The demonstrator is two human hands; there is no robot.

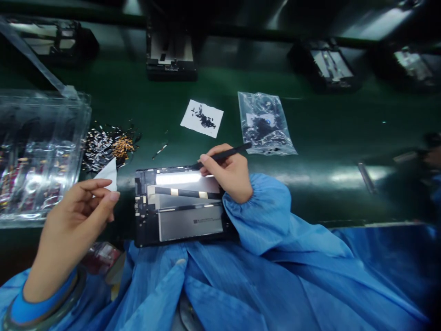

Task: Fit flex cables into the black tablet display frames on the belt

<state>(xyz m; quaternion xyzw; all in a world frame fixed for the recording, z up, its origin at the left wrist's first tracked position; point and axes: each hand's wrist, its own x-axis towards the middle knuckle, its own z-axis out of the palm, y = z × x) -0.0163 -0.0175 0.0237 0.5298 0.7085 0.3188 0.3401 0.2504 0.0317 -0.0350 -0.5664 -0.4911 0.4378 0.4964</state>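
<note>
An opened tablet lies at the bench's front edge, its silver batteries and dark flat cable showing. My right hand grips black tweezers, whose tips meet the tablet's upper edge. What the tips hold, if anything, is too small to see. Left of the tablet, my left hand pinches a small white paper between thumb and fingers. Beyond the tablet sits a white sheet bearing small black pieces. Beside it is a clear plastic bag with black pieces inside.
A heap of small silver and orange parts lies near clear plastic trays on the left. Several opened devices, one of them a black unit, line the back. A small metallic bar lies to the right.
</note>
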